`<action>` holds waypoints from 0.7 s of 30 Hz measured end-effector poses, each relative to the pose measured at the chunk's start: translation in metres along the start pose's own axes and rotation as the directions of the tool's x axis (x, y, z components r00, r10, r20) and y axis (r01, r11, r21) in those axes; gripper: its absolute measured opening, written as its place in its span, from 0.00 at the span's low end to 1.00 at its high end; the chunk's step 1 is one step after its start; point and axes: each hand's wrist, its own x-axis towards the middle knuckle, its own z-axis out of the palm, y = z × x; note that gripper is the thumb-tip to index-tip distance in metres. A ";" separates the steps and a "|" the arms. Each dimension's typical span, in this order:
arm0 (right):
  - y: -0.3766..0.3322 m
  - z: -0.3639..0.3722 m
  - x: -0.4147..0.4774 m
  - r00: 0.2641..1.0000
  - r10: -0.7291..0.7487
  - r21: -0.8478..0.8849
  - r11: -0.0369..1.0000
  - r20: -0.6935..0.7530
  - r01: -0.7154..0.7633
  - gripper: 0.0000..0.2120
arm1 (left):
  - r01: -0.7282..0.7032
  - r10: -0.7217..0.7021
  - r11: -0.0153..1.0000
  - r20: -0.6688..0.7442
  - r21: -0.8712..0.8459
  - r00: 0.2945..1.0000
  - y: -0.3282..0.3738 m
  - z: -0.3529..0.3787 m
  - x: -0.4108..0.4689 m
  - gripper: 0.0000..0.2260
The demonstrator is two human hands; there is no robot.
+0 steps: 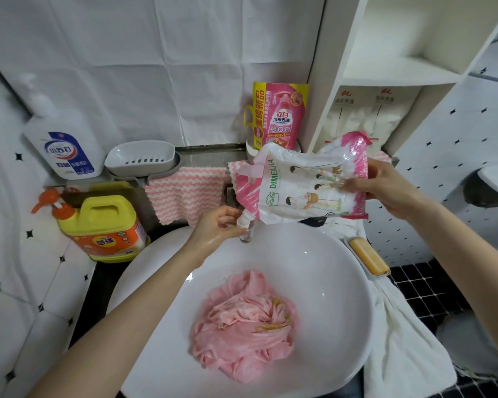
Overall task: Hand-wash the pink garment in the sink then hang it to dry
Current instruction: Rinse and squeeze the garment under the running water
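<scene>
- While the pink garment (243,326) lies bunched and wet-looking at the bottom of the white sink (328,268), the step in hand appears to be adding detergent. A detergent pouch (299,185) is held tipped above the basin's back rim, with its spout (243,221) pointing down.
- The right hand (385,191) carries the pouch by its crumpled upper end, with fingers (354,182) and thumb curled round the soft plastic.
- The left hand (216,228) has its fingers (227,211) bent in a pinch on the white spout at the pouch's lower corner, just beside the faucet (246,238) tip.
- I cannot tell whether the cap is on or off, and no liquid shows leaving the spout.
- The next move probably calls for freeing the spout, if it is capped, and bringing it forward. It hangs over the rear of the basin, well apart from the cloth.
- A gentle squeeze from the right hand should then drop a modest amount onto the garment.
- After that, both hands would need to be free of the pouch to rub the fabric.
</scene>
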 end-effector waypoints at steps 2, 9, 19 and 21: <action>-0.001 -0.001 0.001 1.000 -0.014 -0.006 1.000 -0.005 0.014 0.13 | 0.004 -0.004 1.000 0.011 -0.002 1.000 -0.001 0.000 0.000 0.13; -0.010 0.001 0.000 0.995 -0.102 -0.066 0.993 0.003 0.102 0.14 | 0.036 -0.034 0.999 0.065 -0.026 0.997 -0.002 0.006 0.000 0.11; -0.012 0.002 0.005 0.987 -0.158 -0.097 0.983 0.013 0.158 0.15 | 0.044 -0.042 0.999 0.065 -0.023 0.997 -0.005 0.008 0.000 0.11; -0.008 0.002 0.006 0.989 -0.151 -0.081 0.985 0.001 0.151 0.15 | 0.048 -0.046 0.999 0.055 -0.026 0.997 -0.004 0.008 0.000 0.11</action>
